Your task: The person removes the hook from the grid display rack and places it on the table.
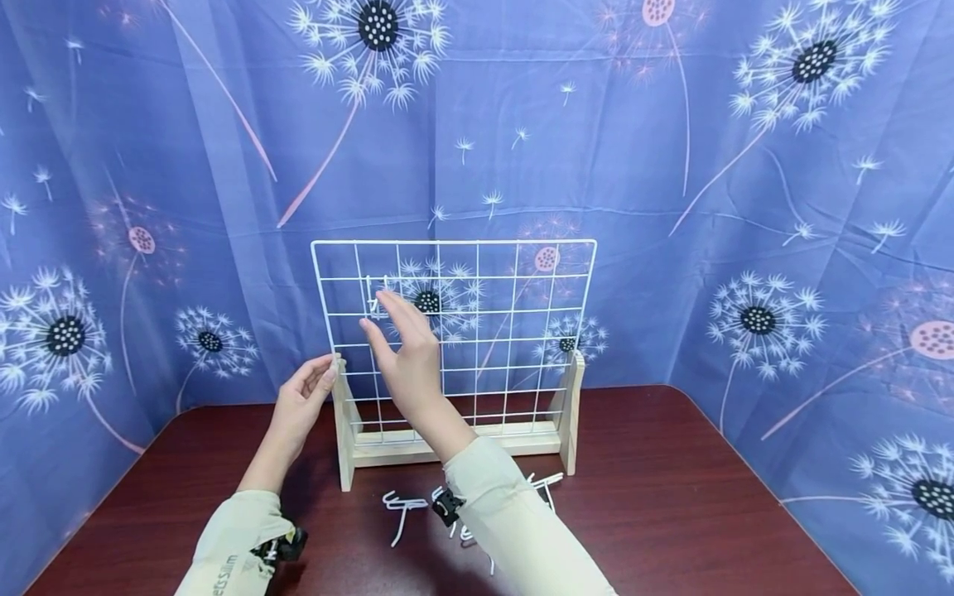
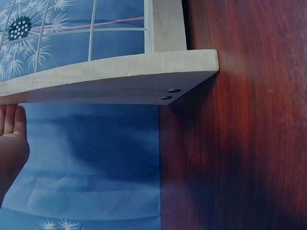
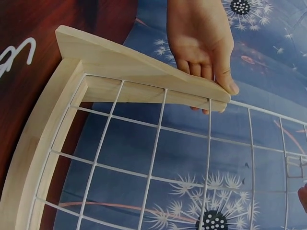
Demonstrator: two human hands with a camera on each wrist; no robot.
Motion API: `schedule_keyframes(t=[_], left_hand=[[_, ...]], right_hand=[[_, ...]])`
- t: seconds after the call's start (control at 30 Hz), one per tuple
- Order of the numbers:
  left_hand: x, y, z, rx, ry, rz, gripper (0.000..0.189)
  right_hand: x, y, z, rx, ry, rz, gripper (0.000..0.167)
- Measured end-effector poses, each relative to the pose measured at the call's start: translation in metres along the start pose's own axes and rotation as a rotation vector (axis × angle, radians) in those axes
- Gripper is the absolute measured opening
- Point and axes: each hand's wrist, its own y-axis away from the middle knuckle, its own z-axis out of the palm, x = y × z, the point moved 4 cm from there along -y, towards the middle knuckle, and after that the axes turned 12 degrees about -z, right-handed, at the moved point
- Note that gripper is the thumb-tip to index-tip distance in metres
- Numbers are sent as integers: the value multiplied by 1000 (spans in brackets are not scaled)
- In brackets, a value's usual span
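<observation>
A white wire grid panel stands upright in a wooden stand. My left hand grips the top of the stand's left side piece, thumb on one face and fingertips showing past the other in the right wrist view. On the grid's upper left hangs a white wire hook. Right by it is my right hand, thumb and forefinger spread apart; whether they touch the hook I cannot tell. Only a fingertip of that hand enters the right wrist view, at its edge.
Several loose white hooks lie on the dark red-brown table in front of the stand, partly hidden under my right forearm. A blue curtain with dandelion prints surrounds the table's back and sides.
</observation>
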Motion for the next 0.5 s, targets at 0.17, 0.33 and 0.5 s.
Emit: schedule_keyframes(t=[0.17, 0.33, 0.5], left_hand=[[-1, 0, 0, 9, -2, -9, 40], [-1, 0, 1, 9, 20, 2, 40], [0, 0, 2, 6, 23, 12, 39]], right_hand=[[1, -1, 5, -2, 6, 6, 34], [4, 0, 8, -9, 24, 9, 27], [5, -2, 7, 3, 51, -16, 20]])
